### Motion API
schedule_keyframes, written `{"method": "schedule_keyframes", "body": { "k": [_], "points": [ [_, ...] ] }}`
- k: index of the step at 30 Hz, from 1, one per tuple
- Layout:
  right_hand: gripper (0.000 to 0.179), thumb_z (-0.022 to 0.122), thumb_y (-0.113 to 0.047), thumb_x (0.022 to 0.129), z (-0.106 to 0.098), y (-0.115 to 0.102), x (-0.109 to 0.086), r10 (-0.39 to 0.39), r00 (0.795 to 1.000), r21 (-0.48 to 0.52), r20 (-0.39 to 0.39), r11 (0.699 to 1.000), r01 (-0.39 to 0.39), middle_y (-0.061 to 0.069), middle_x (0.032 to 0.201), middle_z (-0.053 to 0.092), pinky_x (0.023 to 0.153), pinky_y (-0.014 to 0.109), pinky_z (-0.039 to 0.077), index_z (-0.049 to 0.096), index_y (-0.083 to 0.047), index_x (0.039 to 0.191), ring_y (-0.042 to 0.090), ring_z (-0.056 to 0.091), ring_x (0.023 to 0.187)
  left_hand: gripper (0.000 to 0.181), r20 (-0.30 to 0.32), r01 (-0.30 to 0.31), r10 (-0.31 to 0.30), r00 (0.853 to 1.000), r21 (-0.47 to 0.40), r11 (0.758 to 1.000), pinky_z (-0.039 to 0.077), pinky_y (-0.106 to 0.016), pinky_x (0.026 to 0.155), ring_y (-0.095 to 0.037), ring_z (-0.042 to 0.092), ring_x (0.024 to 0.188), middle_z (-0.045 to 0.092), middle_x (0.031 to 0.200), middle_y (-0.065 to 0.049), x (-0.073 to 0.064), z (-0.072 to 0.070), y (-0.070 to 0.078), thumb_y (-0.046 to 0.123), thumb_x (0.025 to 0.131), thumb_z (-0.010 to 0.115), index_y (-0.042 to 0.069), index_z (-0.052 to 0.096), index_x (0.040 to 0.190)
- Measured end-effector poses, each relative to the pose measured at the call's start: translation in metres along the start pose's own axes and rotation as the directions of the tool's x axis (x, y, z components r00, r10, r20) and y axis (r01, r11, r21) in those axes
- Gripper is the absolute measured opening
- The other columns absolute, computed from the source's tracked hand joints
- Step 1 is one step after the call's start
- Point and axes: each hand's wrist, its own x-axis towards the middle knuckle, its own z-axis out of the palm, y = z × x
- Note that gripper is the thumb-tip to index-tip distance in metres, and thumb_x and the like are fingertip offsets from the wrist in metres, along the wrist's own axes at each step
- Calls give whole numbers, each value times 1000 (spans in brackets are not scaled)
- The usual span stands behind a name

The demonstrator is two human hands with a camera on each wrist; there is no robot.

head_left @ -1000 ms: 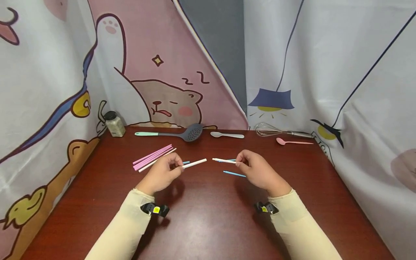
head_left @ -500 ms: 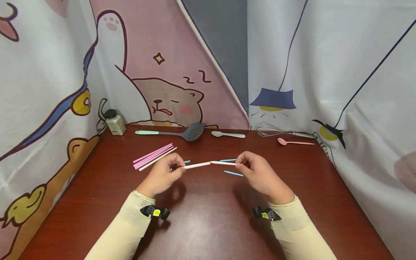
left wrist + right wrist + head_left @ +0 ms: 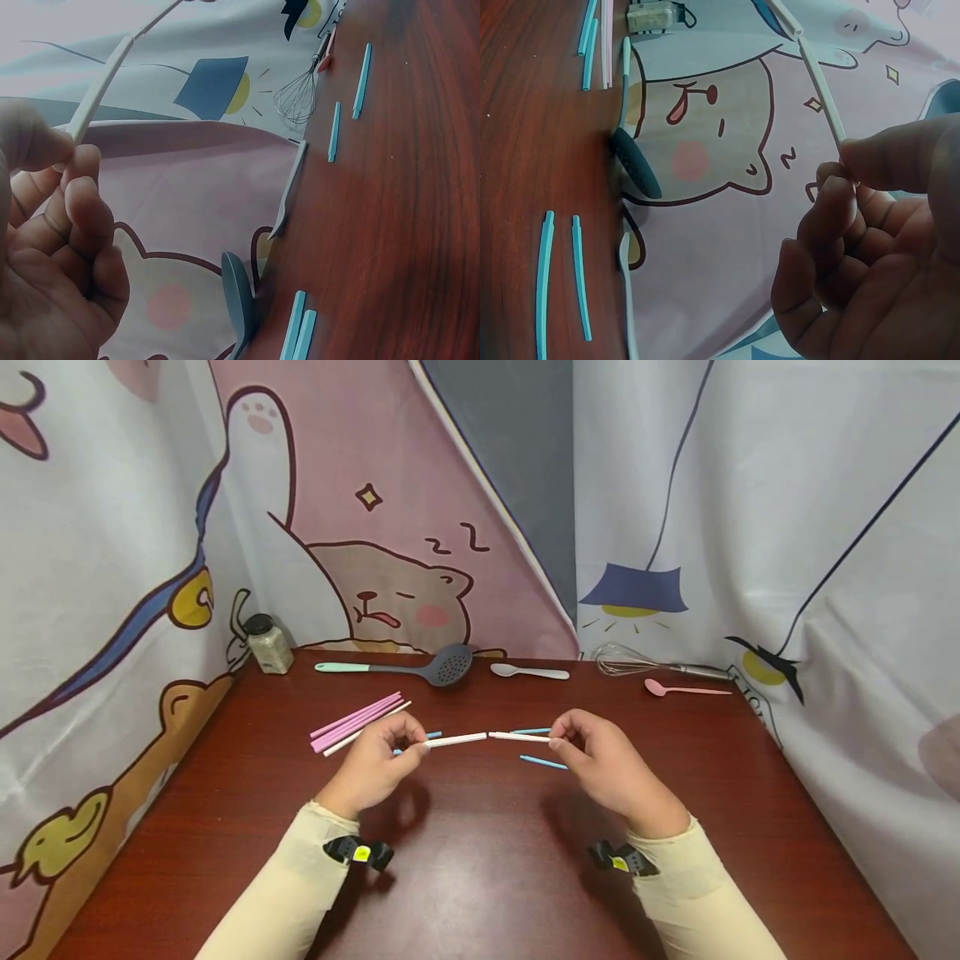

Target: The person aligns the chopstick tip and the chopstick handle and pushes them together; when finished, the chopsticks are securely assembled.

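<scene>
My left hand (image 3: pixel 378 760) pinches a white chopstick half (image 3: pixel 457 740) between thumb and fingertips, pointing right. Opposite it, my right hand (image 3: pixel 603 768) pinches a slimmer white chopstick half (image 3: pixel 521 737) pointing left. Their inner ends meet almost end to end above the table, nearly in line. In the right wrist view the slim half (image 3: pixel 823 94) reaches the end of the thicker one (image 3: pixel 784 15). Below the right hand lie two slim blue chopstick halves (image 3: pixel 361 81). Two thicker blue halves (image 3: pixel 294 326) lie behind the left hand, which partly hides them in the head view.
Several pink chopsticks (image 3: pixel 356 722) and a white one (image 3: pixel 337 747) lie left of the left hand. Along the back edge are a jar (image 3: pixel 270 647), a slotted spoon (image 3: pixel 450 666), a pale spoon (image 3: pixel 528 672), a whisk (image 3: pixel 630 662) and a pink spoon (image 3: pixel 686 690).
The inner ends of the two white chopstick halves came together from a small gap and now line up. Both hands keep their pinch. The head view shifted slightly.
</scene>
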Motion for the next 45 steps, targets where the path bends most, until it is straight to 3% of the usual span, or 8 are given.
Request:
{"method": "schedule_keyframes", "body": {
  "k": [18,30,36,42,45],
  "points": [
    [9,70,-3,98,0,1,0,-35,999,-8,6,999,35,-1,81,59,64,26,44,66,-11,95,12,52,71,12,-27,-46,46,999,-8,999,47,-25,67,-11,55,75,60,78,0,0,3,0,-6,91,69,6,66,90],
    [3,72,-4,96,6,8,6,16,998,159,-62,987,-5,4,80,64,60,26,44,72,-2,98,14,53,69,5,-80,-74,63,995,-133,988,46,-21,62,-4,57,71,64,80,6,-1,9,0,-9,92,67,-4,65,94],
    [5,72,0,94,6,7,6,-13,996,223,-88,974,33,3,79,63,60,25,45,72,-3,98,14,54,69,3,-101,-93,80,992,-133,987,47,-21,62,-5,59,71,65,79,4,-1,8,0,-5,92,68,-5,66,94],
    [5,72,-2,96,4,7,7,-6,996,254,-89,967,29,7,82,66,61,24,47,72,-1,101,9,56,70,15,-114,-98,82,990,-143,985,47,-20,61,-5,60,70,65,79,1,-1,8,0,8,94,72,-5,66,93],
    [5,71,-5,97,4,8,7,2,996,253,-87,967,20,11,83,68,62,24,47,72,0,99,9,56,70,11,-118,-102,84,989,-149,984,48,-20,61,-5,60,70,66,80,0,-1,9,1,4,93,71,-5,66,93]
  ]
}}
